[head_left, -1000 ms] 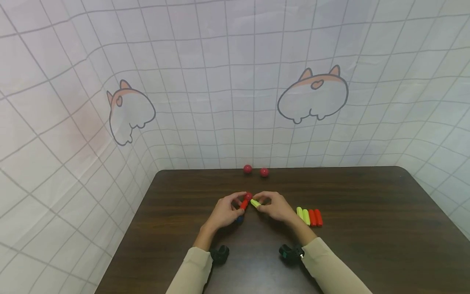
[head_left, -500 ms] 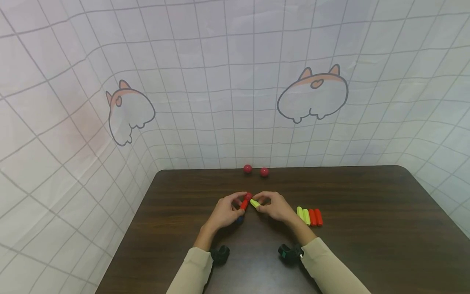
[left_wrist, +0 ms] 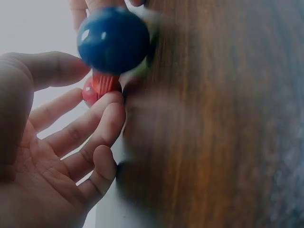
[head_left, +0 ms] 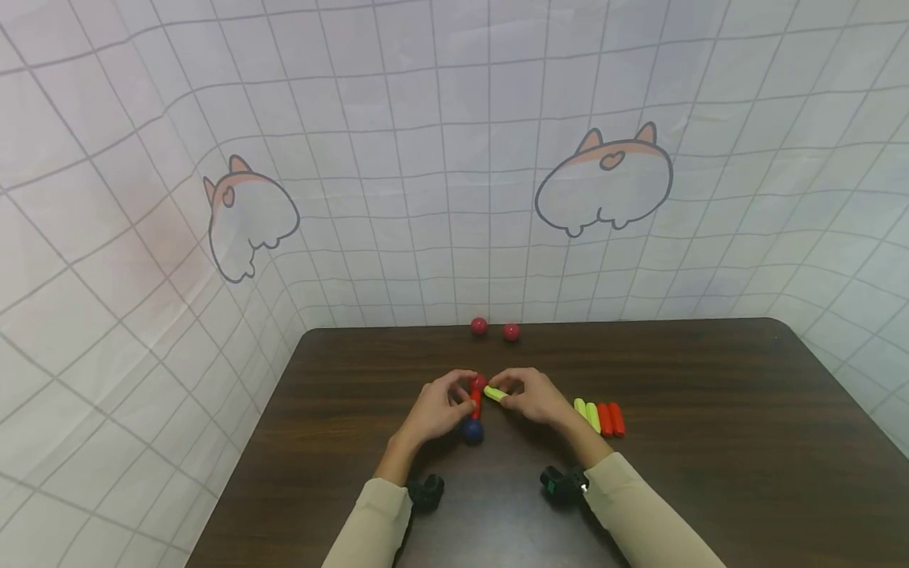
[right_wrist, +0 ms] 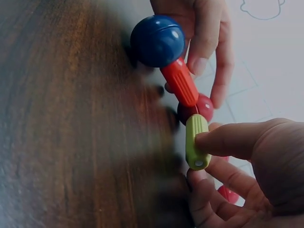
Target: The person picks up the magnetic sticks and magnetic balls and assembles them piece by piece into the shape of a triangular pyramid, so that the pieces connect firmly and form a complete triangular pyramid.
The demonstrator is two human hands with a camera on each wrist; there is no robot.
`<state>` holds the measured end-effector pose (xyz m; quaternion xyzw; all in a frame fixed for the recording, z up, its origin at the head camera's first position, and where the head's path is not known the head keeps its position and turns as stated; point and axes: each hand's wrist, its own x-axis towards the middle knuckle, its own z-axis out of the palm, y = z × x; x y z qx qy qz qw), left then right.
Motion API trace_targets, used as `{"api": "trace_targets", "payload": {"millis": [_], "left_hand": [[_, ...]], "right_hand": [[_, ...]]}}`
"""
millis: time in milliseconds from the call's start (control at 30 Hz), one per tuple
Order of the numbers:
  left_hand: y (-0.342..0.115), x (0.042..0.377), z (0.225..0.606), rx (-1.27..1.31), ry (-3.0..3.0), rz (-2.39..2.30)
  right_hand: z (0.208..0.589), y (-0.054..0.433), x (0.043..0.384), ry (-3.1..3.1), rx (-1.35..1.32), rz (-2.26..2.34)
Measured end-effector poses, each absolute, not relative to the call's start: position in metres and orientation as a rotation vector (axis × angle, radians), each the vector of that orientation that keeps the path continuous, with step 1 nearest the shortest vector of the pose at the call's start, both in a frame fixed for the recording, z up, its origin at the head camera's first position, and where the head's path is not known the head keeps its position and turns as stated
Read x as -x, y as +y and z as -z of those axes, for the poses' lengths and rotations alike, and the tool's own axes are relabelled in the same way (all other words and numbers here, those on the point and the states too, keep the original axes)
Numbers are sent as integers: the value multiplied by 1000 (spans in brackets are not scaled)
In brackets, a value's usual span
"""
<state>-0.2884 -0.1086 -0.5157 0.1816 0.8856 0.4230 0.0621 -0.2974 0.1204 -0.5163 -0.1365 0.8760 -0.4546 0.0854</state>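
Note:
My left hand [head_left: 438,406] pinches a red ribbed rod [right_wrist: 180,83] between thumb and fingers. A blue ball [right_wrist: 157,41] sits on the rod's near end and a red ball [right_wrist: 205,107] on its far end. Between the thumb and fingers of my right hand [head_left: 536,397] is a yellow-green ribbed rod [right_wrist: 197,140], tilted, with one tip right at that red ball. A small silvery dot marks this rod's other end. In the left wrist view the blue ball [left_wrist: 113,40] covers much of the red rod behind it.
Two more red balls [head_left: 479,326] lie near the far edge of the dark wooden table [head_left: 682,473]. Right of my right forearm, yellow-green rods [head_left: 592,418] and red rods [head_left: 611,420] lie side by side. A white gridded cloth [head_left: 440,158] hangs behind the table.
The blue ball, mostly hidden by my left hand before, has swung right into view. The red rod has turned with it, now pointing more straight toward me. The right hand has barely moved.

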Motion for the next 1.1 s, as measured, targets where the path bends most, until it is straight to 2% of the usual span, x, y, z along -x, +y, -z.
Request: {"api": "trace_targets", "payload": {"millis": [733, 1100], "left_hand": [[-112, 288, 515, -505, 2743, -1286], [-113, 290, 516, -504, 2738, -1268]], "right_hand": [[508, 120, 304, 2619, 580, 1229], [499, 148, 301, 2599, 579, 1328]]}}
